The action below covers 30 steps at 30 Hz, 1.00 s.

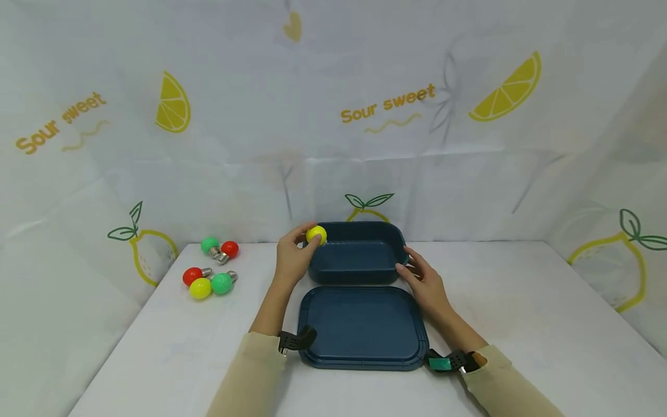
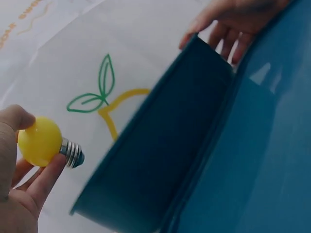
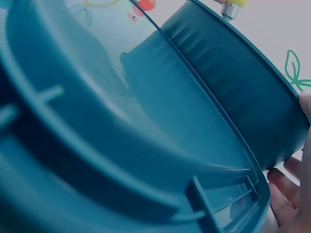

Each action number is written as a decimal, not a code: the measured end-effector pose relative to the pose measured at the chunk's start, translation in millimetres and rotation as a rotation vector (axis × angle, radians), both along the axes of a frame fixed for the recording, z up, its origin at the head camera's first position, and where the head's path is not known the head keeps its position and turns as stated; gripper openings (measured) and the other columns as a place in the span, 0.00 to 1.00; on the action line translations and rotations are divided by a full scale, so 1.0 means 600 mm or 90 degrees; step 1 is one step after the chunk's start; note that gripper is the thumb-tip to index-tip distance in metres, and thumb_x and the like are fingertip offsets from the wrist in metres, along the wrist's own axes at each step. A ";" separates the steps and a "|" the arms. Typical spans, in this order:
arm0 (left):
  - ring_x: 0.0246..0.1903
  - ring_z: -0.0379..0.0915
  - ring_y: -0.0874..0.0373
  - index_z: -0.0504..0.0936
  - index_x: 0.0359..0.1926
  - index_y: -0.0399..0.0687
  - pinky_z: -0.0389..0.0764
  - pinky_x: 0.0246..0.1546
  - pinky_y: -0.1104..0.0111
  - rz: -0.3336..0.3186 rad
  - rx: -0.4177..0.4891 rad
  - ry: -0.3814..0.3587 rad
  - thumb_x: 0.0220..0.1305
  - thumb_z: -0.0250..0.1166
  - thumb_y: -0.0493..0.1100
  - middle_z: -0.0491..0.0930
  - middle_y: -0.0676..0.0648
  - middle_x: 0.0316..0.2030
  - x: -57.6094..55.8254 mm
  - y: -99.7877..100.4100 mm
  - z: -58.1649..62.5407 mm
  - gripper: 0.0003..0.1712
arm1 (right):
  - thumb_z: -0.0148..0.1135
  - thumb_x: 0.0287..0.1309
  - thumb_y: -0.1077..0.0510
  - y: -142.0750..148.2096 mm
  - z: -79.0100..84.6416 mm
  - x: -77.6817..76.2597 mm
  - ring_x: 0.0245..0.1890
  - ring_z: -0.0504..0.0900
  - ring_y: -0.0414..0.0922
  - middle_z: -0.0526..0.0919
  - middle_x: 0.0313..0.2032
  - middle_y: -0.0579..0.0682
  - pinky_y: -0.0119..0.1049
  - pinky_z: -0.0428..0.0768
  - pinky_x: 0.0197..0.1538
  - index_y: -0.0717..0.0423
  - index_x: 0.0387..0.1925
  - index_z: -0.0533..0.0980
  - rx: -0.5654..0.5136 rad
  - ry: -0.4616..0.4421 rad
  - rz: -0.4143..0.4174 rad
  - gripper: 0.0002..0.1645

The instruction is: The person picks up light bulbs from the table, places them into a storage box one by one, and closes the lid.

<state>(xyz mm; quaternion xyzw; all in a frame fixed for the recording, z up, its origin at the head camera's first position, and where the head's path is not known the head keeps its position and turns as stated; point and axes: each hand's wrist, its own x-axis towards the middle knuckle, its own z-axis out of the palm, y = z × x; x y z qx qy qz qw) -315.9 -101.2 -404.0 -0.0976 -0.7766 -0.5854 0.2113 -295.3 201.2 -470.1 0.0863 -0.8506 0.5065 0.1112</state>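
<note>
My left hand (image 1: 293,258) pinches a yellow light bulb (image 1: 316,234) at the left end of a dark blue plastic box (image 1: 356,277). In the left wrist view, the yellow bulb (image 2: 40,141) sits between thumb and fingers, its metal screw base pointing toward the box (image 2: 160,126). My right hand (image 1: 428,288) holds the box's right end, with the thumb at the rim and the fingers along the outer wall. The box stands upright with its inside facing up. In front of it lies a flat dark blue lid (image 1: 363,327).
On the left of the white table (image 1: 521,324) lie several more bulbs: a green bulb (image 1: 209,244) and red bulb (image 1: 230,249) behind, then a red bulb (image 1: 192,276), yellow bulb (image 1: 200,288) and green bulb (image 1: 222,283). A lemon-printed sheet (image 1: 333,116) hangs behind the table.
</note>
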 end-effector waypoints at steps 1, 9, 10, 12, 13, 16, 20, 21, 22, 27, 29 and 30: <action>0.54 0.81 0.47 0.83 0.59 0.44 0.83 0.44 0.74 -0.003 0.003 -0.004 0.67 0.67 0.39 0.82 0.42 0.60 -0.002 0.000 -0.002 0.20 | 0.57 0.73 0.45 0.000 0.001 0.000 0.67 0.75 0.62 0.70 0.71 0.65 0.59 0.73 0.68 0.46 0.77 0.61 -0.001 0.000 0.001 0.36; 0.53 0.80 0.47 0.84 0.57 0.42 0.85 0.52 0.59 0.008 0.015 -0.027 0.57 0.77 0.44 0.83 0.44 0.57 -0.010 0.000 -0.017 0.26 | 0.56 0.73 0.44 -0.002 0.005 0.004 0.67 0.74 0.62 0.70 0.71 0.65 0.59 0.73 0.69 0.46 0.77 0.60 0.002 -0.002 -0.002 0.36; 0.52 0.80 0.46 0.83 0.56 0.41 0.85 0.52 0.57 0.009 0.010 -0.028 0.56 0.77 0.45 0.83 0.44 0.56 -0.011 0.002 -0.018 0.27 | 0.56 0.73 0.44 -0.001 0.005 0.005 0.68 0.74 0.62 0.69 0.71 0.65 0.60 0.73 0.69 0.46 0.77 0.60 0.002 -0.004 -0.004 0.37; 0.51 0.81 0.46 0.84 0.55 0.41 0.84 0.53 0.54 0.008 -0.001 -0.028 0.55 0.78 0.45 0.84 0.44 0.54 -0.014 0.008 -0.020 0.27 | 0.56 0.73 0.43 0.001 0.005 0.006 0.68 0.74 0.63 0.69 0.71 0.65 0.61 0.73 0.68 0.46 0.77 0.59 0.004 -0.005 -0.008 0.37; 0.51 0.81 0.46 0.83 0.55 0.40 0.84 0.54 0.54 0.004 -0.005 -0.025 0.56 0.77 0.44 0.84 0.43 0.54 -0.015 0.010 -0.020 0.26 | 0.56 0.73 0.43 0.002 0.005 0.006 0.68 0.74 0.63 0.69 0.71 0.65 0.61 0.73 0.68 0.46 0.77 0.59 0.006 -0.006 -0.011 0.38; 0.50 0.84 0.47 0.82 0.56 0.39 0.86 0.52 0.58 -0.008 -0.028 -0.018 0.58 0.76 0.43 0.84 0.42 0.53 -0.015 0.015 -0.022 0.26 | 0.55 0.73 0.43 0.005 0.004 0.005 0.67 0.75 0.63 0.69 0.71 0.66 0.62 0.73 0.67 0.46 0.78 0.59 0.007 -0.003 -0.012 0.38; 0.48 0.86 0.48 0.81 0.57 0.38 0.88 0.48 0.62 -0.014 -0.078 -0.013 0.60 0.75 0.42 0.84 0.41 0.53 -0.009 0.016 -0.025 0.25 | 0.55 0.73 0.43 0.003 0.004 0.004 0.67 0.75 0.64 0.70 0.70 0.67 0.62 0.73 0.67 0.45 0.78 0.59 0.004 -0.005 -0.010 0.37; 0.47 0.87 0.48 0.81 0.57 0.38 0.88 0.47 0.62 -0.009 -0.098 -0.012 0.60 0.75 0.42 0.84 0.40 0.52 -0.007 0.017 -0.026 0.25 | 0.55 0.73 0.43 0.002 0.004 0.004 0.67 0.75 0.64 0.70 0.70 0.67 0.62 0.73 0.67 0.45 0.78 0.59 0.004 -0.007 -0.010 0.37; 0.47 0.87 0.48 0.82 0.56 0.39 0.88 0.47 0.62 -0.006 -0.115 -0.012 0.60 0.75 0.42 0.84 0.40 0.52 -0.005 0.018 -0.026 0.25 | 0.55 0.73 0.43 0.001 0.004 0.004 0.67 0.75 0.64 0.69 0.70 0.67 0.62 0.73 0.67 0.45 0.78 0.58 0.007 -0.008 -0.009 0.37; 0.46 0.84 0.49 0.82 0.56 0.42 0.87 0.49 0.62 0.010 -0.229 -0.017 0.60 0.75 0.43 0.83 0.41 0.52 -0.003 0.027 -0.029 0.24 | 0.55 0.74 0.43 -0.003 0.002 0.004 0.66 0.75 0.63 0.70 0.70 0.66 0.61 0.74 0.67 0.45 0.78 0.59 0.016 -0.008 -0.013 0.37; 0.46 0.82 0.49 0.82 0.56 0.43 0.86 0.50 0.61 0.013 -0.275 -0.026 0.59 0.75 0.44 0.83 0.41 0.52 -0.005 0.031 -0.030 0.24 | 0.55 0.73 0.44 -0.004 0.001 0.003 0.66 0.76 0.62 0.70 0.70 0.66 0.61 0.74 0.67 0.45 0.77 0.59 0.014 -0.008 -0.013 0.36; 0.46 0.82 0.49 0.83 0.56 0.43 0.85 0.51 0.60 0.014 -0.299 -0.031 0.59 0.75 0.44 0.84 0.42 0.52 -0.006 0.033 -0.031 0.24 | 0.55 0.73 0.44 -0.004 0.000 0.003 0.66 0.76 0.62 0.70 0.70 0.66 0.61 0.74 0.67 0.45 0.77 0.59 0.013 -0.008 -0.011 0.36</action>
